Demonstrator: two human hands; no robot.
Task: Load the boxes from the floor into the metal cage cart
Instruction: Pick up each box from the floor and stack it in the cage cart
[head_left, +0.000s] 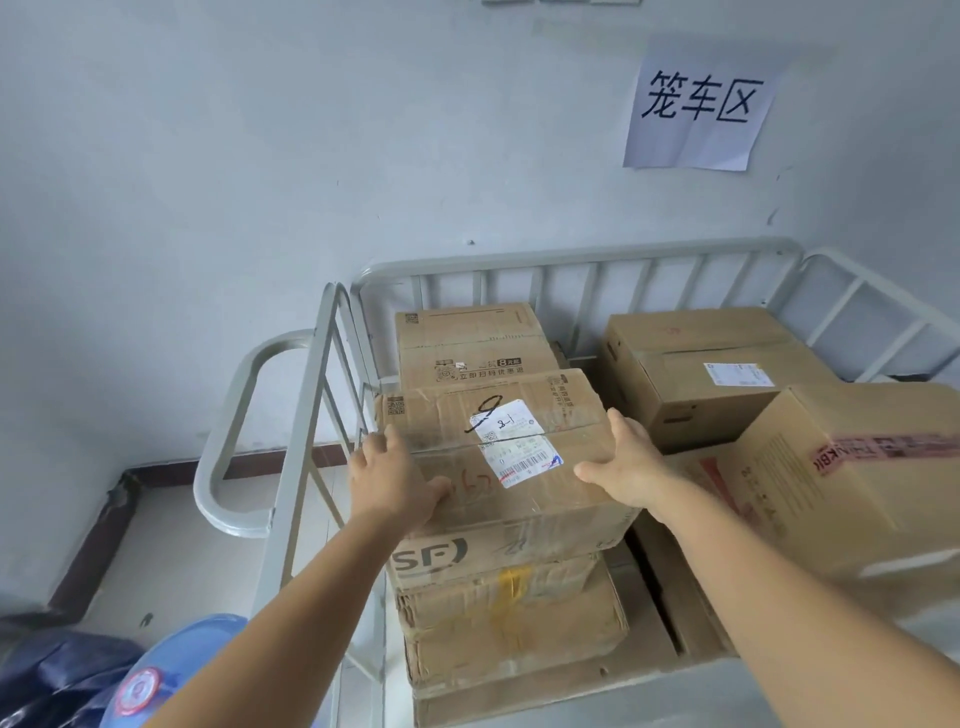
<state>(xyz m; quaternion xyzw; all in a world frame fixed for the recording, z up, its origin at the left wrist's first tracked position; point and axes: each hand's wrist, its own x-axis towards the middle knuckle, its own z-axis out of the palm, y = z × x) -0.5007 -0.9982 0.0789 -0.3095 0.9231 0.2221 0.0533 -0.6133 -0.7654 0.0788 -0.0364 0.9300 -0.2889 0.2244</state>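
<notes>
Cage cart (571, 257) already holds several boxes. The labelled box (498, 452) sits on the left stack inside it; my left hand (389, 478) and right hand (623, 462) grip its sides. I should square it before releasing.

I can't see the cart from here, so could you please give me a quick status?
Left hand and right hand grip the marked box. It sits atop the stack inside the cage cart. Nothing blocking.
</notes>
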